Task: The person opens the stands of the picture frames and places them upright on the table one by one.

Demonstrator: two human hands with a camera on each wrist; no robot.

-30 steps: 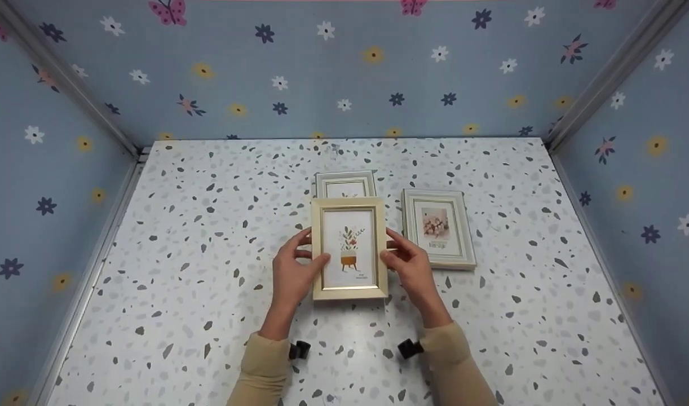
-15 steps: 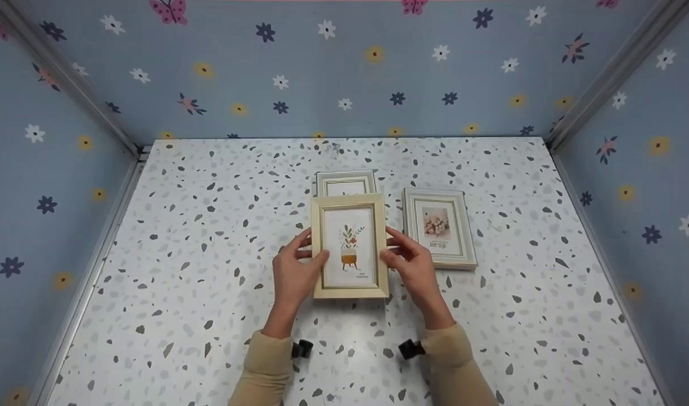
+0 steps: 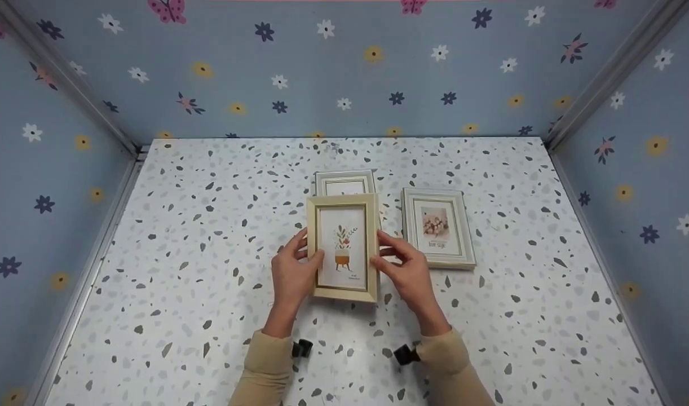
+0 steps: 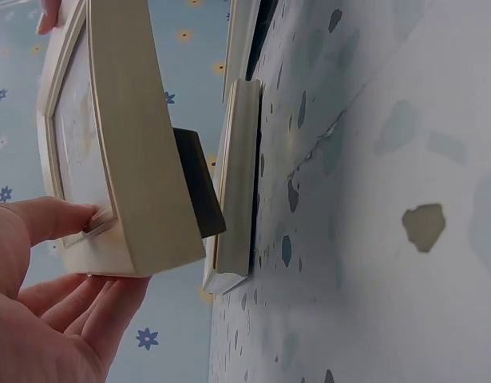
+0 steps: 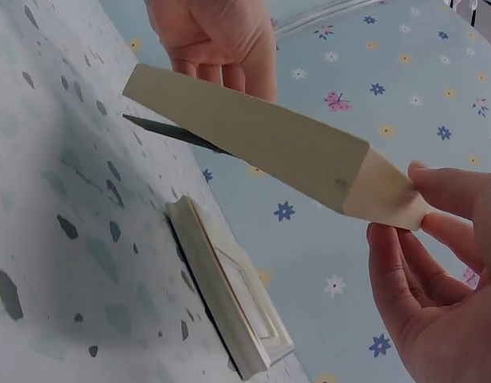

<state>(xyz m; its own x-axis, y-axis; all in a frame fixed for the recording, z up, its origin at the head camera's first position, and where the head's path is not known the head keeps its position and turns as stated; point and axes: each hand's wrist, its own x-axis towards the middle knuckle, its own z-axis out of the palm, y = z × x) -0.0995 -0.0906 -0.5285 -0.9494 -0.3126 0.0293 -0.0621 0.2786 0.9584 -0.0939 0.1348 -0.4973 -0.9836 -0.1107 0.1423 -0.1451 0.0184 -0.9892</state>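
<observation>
Both hands hold a cream picture frame (image 3: 343,296) with a potted-plant print, raised above the table. My left hand (image 3: 292,270) pinches its left side, thumb on the front and fingers behind; the left wrist view shows the left hand (image 4: 53,295) the same way. On the opposite side my right hand (image 3: 406,273) pinches the edge between thumb and fingers. A dark stand (image 4: 199,179) juts out from the frame's back. Behind it lies a white picture frame (image 3: 344,176), its lower part hidden. Another white frame (image 3: 467,242) with a pink flower picture lies flat to the right.
The white speckled table (image 3: 209,237) spreads around the hands. A blue flowered panel (image 3: 322,73) closes off the back, with similar panels at left and right. Black wrist-camera mounts (image 3: 405,354) stick out from the sleeves.
The cream frame has shifted slightly left and turned a little, its right edge swinging nearer. The right hand moved left with it. The two white frames lie where they were.
</observation>
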